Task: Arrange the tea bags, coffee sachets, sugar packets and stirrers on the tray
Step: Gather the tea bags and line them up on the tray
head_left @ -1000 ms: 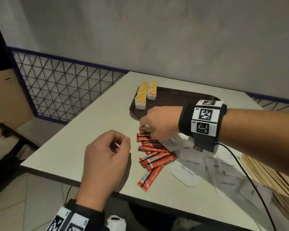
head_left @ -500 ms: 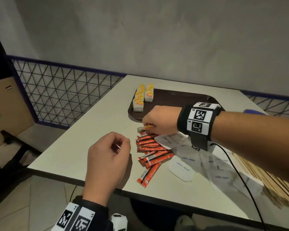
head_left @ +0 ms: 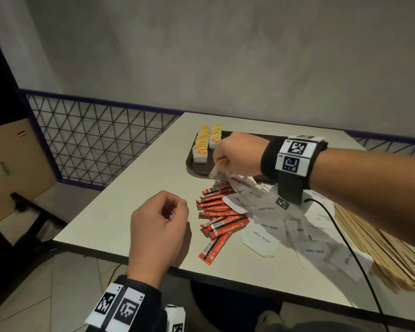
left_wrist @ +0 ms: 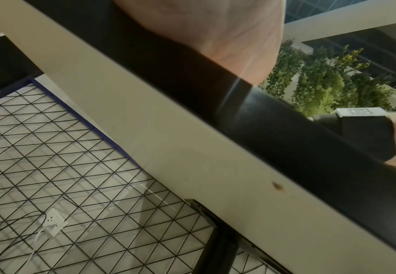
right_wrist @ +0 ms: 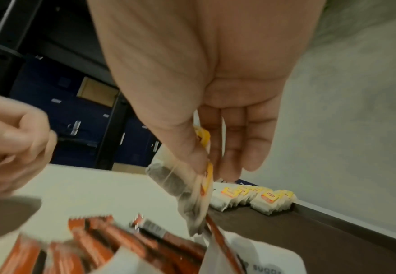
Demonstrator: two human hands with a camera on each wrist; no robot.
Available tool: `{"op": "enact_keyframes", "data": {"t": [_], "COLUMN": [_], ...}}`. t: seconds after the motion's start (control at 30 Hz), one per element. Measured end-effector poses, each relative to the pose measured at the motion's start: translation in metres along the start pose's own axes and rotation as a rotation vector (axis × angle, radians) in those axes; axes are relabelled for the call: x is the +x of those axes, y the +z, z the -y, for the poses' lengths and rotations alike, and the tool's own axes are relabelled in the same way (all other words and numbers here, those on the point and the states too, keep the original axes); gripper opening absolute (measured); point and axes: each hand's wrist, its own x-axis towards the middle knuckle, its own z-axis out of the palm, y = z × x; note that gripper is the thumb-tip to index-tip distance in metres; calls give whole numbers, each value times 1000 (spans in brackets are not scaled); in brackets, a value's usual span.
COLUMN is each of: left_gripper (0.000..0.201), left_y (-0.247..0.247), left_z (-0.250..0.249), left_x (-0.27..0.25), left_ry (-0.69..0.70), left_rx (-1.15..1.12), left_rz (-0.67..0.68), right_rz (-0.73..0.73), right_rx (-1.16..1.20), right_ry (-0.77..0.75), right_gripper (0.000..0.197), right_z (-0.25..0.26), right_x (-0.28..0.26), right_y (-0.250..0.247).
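The right hand (head_left: 237, 153) hangs over the tray's (head_left: 192, 165) near rim, grip pinched on a tea bag (right_wrist: 180, 187). The left hand (head_left: 157, 226) rests loosely curled near the bench (head_left: 134, 212) edge, holding nothing.

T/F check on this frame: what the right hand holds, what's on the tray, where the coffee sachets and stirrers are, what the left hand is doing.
1. The right hand pinches a tea bag. True.
2. The tray already carries two rows of tea bags. True.
3. The coffee sachets are lined up on the tray. False: they lie in a loose pile on the table, off the tray.
4. The left hand grips a sugar packet. False: it is loosely curled over the table and holds nothing visible.
5. The stirrers lie on the table to the right of the sugar packets. True.
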Motion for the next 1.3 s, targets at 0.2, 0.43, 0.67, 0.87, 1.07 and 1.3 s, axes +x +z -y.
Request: {"op": "enact_keyframes", "data": {"t": [0.2, 0.43, 0.67, 0.87, 1.07, 1.3], "left_gripper": [19, 27, 26, 19, 20, 19], "left_y": [1, 19, 53, 52, 52, 50], "left_z": [2, -33, -38, -31, -33, -38], "left_x": [-1, -28, -42, -37, -37, -39], "left_ry": [-9, -22, -82, -179, -311, -317], "left_rx": [-38, -516, -570, -545, -675, -689], "left_rz": [23, 335, 433, 410, 343, 354], "right_rz": [37, 349, 438, 355, 248, 293], "right_rx": [382, 741, 879, 974, 1215, 1262], "right_ry": [179, 89, 24, 107, 228, 240], "right_gripper": [15, 14, 16, 21, 38, 25], "right_z": [-29, -35, -10, -15, -15, -6], "right_x": [-31, -88, -105, -107, -120, -131], "right_y": [-30, -39, -7, 8, 12, 22]}}
